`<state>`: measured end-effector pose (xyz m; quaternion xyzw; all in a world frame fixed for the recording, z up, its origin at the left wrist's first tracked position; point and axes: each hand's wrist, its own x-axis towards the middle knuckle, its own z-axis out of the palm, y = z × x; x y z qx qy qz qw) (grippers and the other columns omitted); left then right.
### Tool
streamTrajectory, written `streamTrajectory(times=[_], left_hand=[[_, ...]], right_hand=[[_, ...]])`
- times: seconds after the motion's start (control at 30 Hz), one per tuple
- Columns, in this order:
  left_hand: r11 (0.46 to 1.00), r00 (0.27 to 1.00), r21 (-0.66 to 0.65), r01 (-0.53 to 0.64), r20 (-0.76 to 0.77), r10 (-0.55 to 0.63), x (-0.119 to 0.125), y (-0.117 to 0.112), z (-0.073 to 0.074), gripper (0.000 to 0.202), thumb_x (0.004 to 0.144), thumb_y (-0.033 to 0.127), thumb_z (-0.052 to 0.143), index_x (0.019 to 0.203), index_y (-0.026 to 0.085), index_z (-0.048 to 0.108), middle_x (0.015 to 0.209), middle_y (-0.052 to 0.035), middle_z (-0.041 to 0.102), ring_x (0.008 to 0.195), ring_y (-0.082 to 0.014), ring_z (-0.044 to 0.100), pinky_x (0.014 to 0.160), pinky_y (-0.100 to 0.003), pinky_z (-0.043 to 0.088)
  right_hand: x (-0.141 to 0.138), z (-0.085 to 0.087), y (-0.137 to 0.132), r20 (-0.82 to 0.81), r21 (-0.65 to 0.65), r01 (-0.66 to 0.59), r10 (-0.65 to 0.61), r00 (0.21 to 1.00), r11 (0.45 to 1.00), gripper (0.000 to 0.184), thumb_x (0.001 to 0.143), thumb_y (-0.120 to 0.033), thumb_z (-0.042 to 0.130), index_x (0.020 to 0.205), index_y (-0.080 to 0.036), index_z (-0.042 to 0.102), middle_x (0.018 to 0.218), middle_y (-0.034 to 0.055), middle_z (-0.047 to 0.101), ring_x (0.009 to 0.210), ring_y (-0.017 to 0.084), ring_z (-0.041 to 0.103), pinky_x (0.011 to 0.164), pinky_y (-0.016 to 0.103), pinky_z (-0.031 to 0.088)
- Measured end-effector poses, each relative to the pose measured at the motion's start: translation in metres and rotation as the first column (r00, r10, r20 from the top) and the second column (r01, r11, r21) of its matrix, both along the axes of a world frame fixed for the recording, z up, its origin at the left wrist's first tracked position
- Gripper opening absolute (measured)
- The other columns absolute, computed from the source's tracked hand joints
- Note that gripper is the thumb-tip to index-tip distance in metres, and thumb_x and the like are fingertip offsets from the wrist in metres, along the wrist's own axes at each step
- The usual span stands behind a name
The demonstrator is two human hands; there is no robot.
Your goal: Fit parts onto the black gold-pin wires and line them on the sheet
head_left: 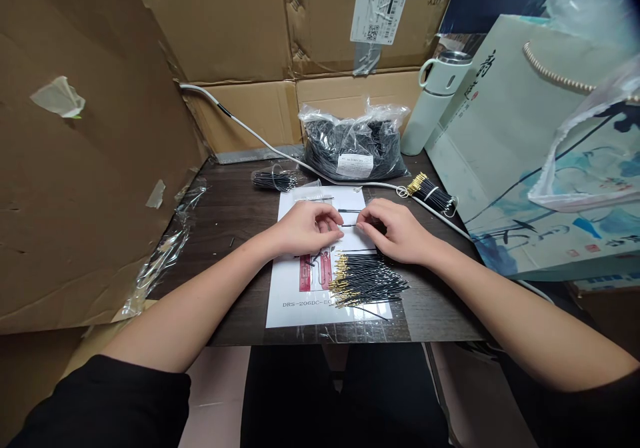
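Observation:
My left hand (314, 228) and my right hand (396, 231) face each other over a printed white sheet (280, 301). Between their fingertips runs a thin black wire (349, 225), pinched by my right hand at one end. The other end meets the curled fingers of my left hand, whose hold is partly hidden. Just beyond lies another dark wire (351, 211) on the paper. Closer to me is a spread pile of black wires with gold-coloured tips (370, 280). A few short black pieces (315, 259) rest by my left wrist.
Behind the sheet stands a clear bag of black pieces (355, 145). A clear cup of black pieces (274, 180) lies left of it, a tied wire bundle (433, 193) right. A white cable (250, 128) crosses the table. A pale bottle (436, 101) and paper bag (530, 135) border the right.

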<state>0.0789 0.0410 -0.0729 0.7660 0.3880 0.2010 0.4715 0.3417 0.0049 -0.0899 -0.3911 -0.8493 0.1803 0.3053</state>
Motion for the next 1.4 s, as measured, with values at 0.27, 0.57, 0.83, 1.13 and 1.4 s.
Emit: streamTrajectory(times=[0.27, 0.57, 0.83, 1.13, 1.4], left_hand=[[0.987, 0.947, 0.079, 0.139, -0.301, -0.109, -0.014, 0.004, 0.026, 0.02, 0.082, 0.03, 0.083, 0.077, 0.015, 0.071, 0.069, -0.0022, 0.07, 0.06, -0.0121, 0.06, 0.057, -0.024, 0.043], [0.958, 0.845, 0.014, 0.288, -0.475, -0.247, -0.016, -0.001, 0.042, 0.022, 0.08, 0.035, 0.084, 0.079, 0.016, 0.074, 0.074, -0.0023, 0.073, 0.064, -0.0139, 0.063, 0.059, -0.026, 0.043], [0.955, 0.827, -0.041, 0.295, -0.489, -0.276, -0.018, -0.001, 0.041, 0.01, 0.077, 0.024, 0.081, 0.08, 0.016, 0.076, 0.075, -0.0017, 0.074, 0.063, -0.0134, 0.062, 0.059, -0.025, 0.042], [0.929, 0.804, -0.163, 0.331, -0.466, -0.369, -0.023, 0.0, 0.048, 0.011, 0.071, 0.011, 0.072, 0.08, 0.015, 0.077, 0.072, -0.0004, 0.074, 0.063, -0.013, 0.061, 0.059, -0.023, 0.043], [0.911, 0.763, -0.145, 0.386, -0.506, -0.403, -0.024, 0.002, 0.043, 0.011, 0.077, 0.014, 0.073, 0.081, 0.016, 0.083, 0.071, 0.0001, 0.073, 0.061, -0.0106, 0.058, 0.057, -0.021, 0.04]], right_hand=[[-0.002, -0.02, 0.016, 0.089, 0.139, 0.1, -0.113, 0.99, 0.985, 0.014, 0.109, -0.03, 0.061, 0.106, -0.02, 0.07, 0.107, 0.01, 0.068, 0.103, 0.028, 0.057, 0.096, 0.047, 0.044], [-0.006, -0.031, 0.029, 0.089, 0.176, 0.159, -0.177, 0.98, 0.971, 0.009, 0.106, -0.028, 0.068, 0.104, -0.021, 0.073, 0.106, 0.0095, 0.068, 0.104, 0.029, 0.06, 0.095, 0.047, 0.047], [0.002, -0.006, 0.013, -0.018, 0.084, 0.047, -0.045, 0.999, 0.995, 0.011, 0.103, -0.029, 0.069, 0.097, -0.02, 0.069, 0.093, 0.0063, 0.066, 0.086, 0.022, 0.061, 0.081, 0.038, 0.048], [0.004, 0.016, -0.003, 0.006, -0.206, -0.305, 0.313, 0.95, 0.93, 0.008, 0.091, -0.011, 0.066, 0.091, -0.019, 0.068, 0.087, 0.0012, 0.069, 0.078, 0.016, 0.059, 0.076, 0.031, 0.047], [0.004, 0.012, -0.001, 0.14, -0.217, -0.271, 0.304, 0.942, 0.938, 0.008, 0.096, -0.012, 0.062, 0.093, -0.017, 0.066, 0.091, 0.0044, 0.068, 0.083, 0.019, 0.059, 0.08, 0.034, 0.045]])
